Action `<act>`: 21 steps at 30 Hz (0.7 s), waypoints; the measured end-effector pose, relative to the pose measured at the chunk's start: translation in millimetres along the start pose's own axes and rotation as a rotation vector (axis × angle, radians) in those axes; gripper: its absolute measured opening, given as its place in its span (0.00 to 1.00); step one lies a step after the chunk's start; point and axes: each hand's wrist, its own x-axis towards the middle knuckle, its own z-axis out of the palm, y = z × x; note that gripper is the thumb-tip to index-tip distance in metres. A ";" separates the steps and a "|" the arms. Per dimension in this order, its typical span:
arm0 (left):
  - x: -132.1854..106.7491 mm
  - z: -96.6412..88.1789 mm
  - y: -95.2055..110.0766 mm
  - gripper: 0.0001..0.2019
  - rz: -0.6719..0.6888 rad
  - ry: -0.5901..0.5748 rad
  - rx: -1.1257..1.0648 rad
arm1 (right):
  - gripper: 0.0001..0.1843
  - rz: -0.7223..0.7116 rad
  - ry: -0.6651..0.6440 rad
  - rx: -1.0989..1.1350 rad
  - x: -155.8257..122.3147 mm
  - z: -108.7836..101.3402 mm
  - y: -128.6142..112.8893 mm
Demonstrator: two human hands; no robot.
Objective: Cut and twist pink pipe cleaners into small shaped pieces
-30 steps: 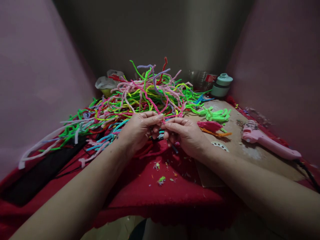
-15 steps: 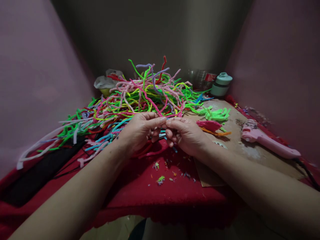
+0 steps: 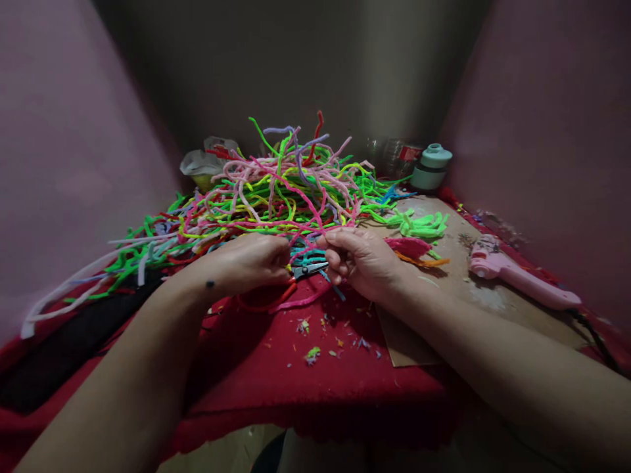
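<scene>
My left hand [image 3: 254, 263] is closed, knuckles up, with its fingertips turned under and hidden; what it holds cannot be made out. To its right, my right hand [image 3: 362, 259] pinches thumb against forefinger where a pink pipe cleaner [image 3: 306, 248] runs into the gap between the hands. Just below that gap lies a small tool [image 3: 310, 269] with pointed metal jaws and red handles, like pliers, on the red cloth [image 3: 276, 368]. Behind both hands rises a tangled heap of pipe cleaners [image 3: 276, 190] in pink, green, yellow and other colours.
A pink hot glue gun [image 3: 522, 276] lies on a brown board [image 3: 493, 322] at right. Bright green bundled pipe cleaners [image 3: 421, 225] rest near the board's back. A teal-lidded jar [image 3: 432, 167] stands behind. Fuzzy scraps [image 3: 313, 355] dot the cloth; a long black object [image 3: 73, 348] lies at left.
The hands have come apart. My left hand moved left and turned knuckles up, uncovering the tool and pink strands between them. My right hand stays almost in place.
</scene>
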 end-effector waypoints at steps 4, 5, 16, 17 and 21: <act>2.2 7.7 -8.8 0.05 0.033 -0.066 0.287 | 0.07 0.005 -0.002 0.047 1.2 -1.0 -0.8; 2.0 9.6 -8.6 0.05 0.039 -0.069 0.303 | 0.07 0.007 -0.003 0.056 1.3 -1.3 -0.9; -10.8 -8.5 -12.4 0.15 -0.080 0.067 0.343 | 0.06 -0.036 -0.010 0.058 -1.0 0.7 -11.6; -11.3 -10.1 -16.0 0.16 -0.082 0.100 0.343 | 0.06 -0.043 -0.005 0.055 -1.2 0.7 -12.8; -12.4 -13.2 -26.3 0.17 0.020 0.237 0.302 | 0.06 -0.057 0.015 0.053 -0.2 -0.8 -14.5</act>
